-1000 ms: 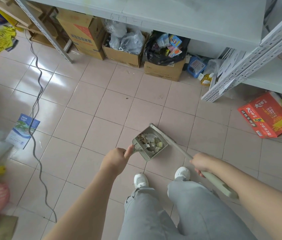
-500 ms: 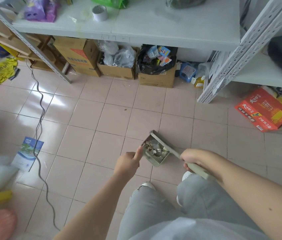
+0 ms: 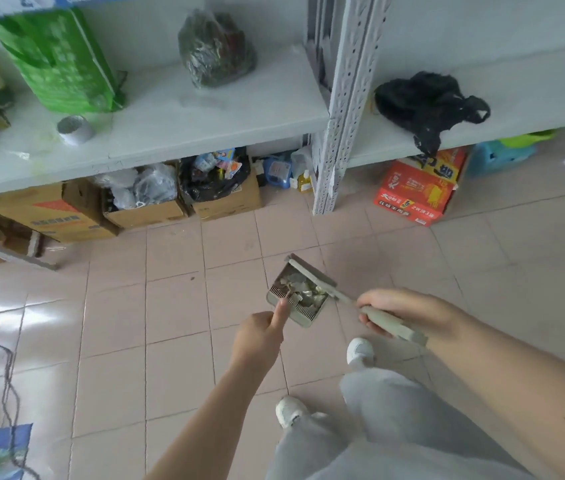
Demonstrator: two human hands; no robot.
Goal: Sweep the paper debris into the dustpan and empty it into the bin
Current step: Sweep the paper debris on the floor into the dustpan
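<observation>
A small grey-green dustpan hangs above the pink tiled floor, filled with paper debris. My left hand grips its short handle, thumb pointing up along it. My right hand is closed around the handle of a matching hand brush, whose head lies across the far edge of the pan. A cardboard box lined with a black bag, full of rubbish, sits under the shelf ahead.
White metal shelving stands ahead with a green bag, tape roll and black bags on it. Cardboard boxes and a red carton sit beneath. A cable and a blue leaflet lie on the floor at left. My legs and white shoes are below.
My view has tilted up and the shelves have come closer. Both hands still carry the filled dustpan and brush, now held higher and nearer the boxes under the shelf.
</observation>
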